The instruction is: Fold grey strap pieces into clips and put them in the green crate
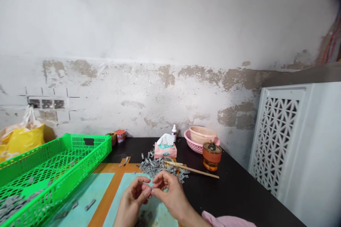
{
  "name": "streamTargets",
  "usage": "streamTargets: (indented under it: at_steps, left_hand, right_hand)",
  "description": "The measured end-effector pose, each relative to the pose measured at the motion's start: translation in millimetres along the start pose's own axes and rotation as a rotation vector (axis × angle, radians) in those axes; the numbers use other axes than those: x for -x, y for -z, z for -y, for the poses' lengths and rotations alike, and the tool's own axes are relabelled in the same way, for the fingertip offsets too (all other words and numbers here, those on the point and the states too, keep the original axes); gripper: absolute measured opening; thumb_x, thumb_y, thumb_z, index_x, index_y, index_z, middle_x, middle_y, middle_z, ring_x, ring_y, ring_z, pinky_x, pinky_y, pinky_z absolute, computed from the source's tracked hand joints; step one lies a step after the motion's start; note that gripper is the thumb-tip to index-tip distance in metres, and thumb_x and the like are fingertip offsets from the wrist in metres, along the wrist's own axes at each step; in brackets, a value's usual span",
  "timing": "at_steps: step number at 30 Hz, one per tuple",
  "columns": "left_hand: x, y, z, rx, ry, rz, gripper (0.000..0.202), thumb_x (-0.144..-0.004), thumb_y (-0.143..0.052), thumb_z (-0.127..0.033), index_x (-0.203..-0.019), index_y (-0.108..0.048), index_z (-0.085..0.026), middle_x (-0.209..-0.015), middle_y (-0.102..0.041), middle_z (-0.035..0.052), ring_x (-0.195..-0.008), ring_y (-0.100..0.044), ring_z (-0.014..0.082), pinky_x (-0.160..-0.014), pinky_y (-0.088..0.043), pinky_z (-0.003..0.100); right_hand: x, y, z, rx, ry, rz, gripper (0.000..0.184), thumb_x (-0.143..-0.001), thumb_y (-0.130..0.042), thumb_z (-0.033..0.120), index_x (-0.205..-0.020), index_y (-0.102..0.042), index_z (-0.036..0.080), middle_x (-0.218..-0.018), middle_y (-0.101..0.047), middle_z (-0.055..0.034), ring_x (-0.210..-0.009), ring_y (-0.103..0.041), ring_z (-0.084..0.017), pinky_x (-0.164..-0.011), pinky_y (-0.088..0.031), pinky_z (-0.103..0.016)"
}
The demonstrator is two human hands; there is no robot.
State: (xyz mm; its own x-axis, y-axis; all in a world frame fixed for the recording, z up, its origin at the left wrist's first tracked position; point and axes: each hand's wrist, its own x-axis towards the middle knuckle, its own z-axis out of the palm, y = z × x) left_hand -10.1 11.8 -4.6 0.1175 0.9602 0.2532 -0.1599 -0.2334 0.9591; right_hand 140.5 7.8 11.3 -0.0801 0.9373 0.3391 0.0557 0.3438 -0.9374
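Note:
My left hand [134, 198] and my right hand [172, 195] meet low in the middle of the view, fingertips together in a pinch. Between them is a small grey piece [151, 188], mostly covered by the fingers, so its exact shape is hidden. Just beyond the hands spreads a heap of short grey strips [150, 166]. A wooden stick [202, 173] with a pale, smeared end leans across a small round container [168, 163] in that heap. Under the hands lies a light-blue sheet [113, 202] edged with orange-brown tape [102, 204].
At left stands a green plastic crate [80, 170] holding many grey strips [16, 204]; a few loose strips [90, 204] lie beside it. Further back are a tissue pack [165, 151], white bottle [174, 133], pink baskets [195, 145] and lidded glass jar [212, 158]. Pink cloth [229, 221] lies front right.

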Motion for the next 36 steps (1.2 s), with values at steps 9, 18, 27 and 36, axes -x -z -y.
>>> streamTargets:
  at_steps: [9,18,27,36]
  left_hand:
    - [3,-4.7,-17,-0.022,0.006,0.020,0.036,-0.065,-0.079,-0.046,-0.086,-0.069,-0.019,-0.056,-0.058,-0.0041,-0.054,-0.050,0.0143,-0.052,-0.037,0.025]
    - [-1,0.7,3,-0.051,-0.024,0.000,0.039,-0.069,-0.077,-0.045,-0.094,-0.063,-0.020,-0.059,-0.062,-0.0036,-0.059,-0.057,0.0168,-0.057,-0.042,0.026]
    - [1,-1.1,-1,-0.308,-0.132,-0.059,0.035,-0.070,-0.070,-0.054,-0.082,-0.063,-0.022,-0.060,-0.056,-0.0043,-0.059,-0.053,0.0183,-0.057,-0.043,0.026]
    - [-1,1.3,-1,-0.456,-0.251,-0.103,0.006,-0.071,-0.067,-0.031,-0.073,-0.067,-0.025,-0.069,-0.070,0.0027,-0.069,-0.063,0.0261,-0.068,-0.049,0.032]
  right_hand:
    - [-2,3,5,-0.104,-0.034,0.094,0.025,-0.060,-0.072,0.013,-0.081,-0.058,0.018,-0.058,-0.056,0.0071,-0.056,-0.048,-0.010,-0.057,-0.035,-0.021]
    - [-2,12,-6,0.641,0.419,0.196,0.007,-0.078,-0.070,0.025,-0.085,-0.072,0.024,-0.076,-0.064,-0.0007,-0.074,-0.056,-0.017,-0.067,-0.038,-0.026]
    - [-3,6,-15,1.032,0.568,0.152,0.008,-0.077,-0.066,0.027,-0.074,-0.066,0.019,-0.076,-0.068,-0.0044,-0.076,-0.060,-0.020,-0.061,-0.039,-0.027]
    - [-9,15,-16,0.812,0.447,0.098,0.005,-0.071,-0.068,0.024,-0.075,-0.068,0.021,-0.075,-0.070,-0.0022,-0.072,-0.062,-0.018,-0.062,-0.039,-0.025]
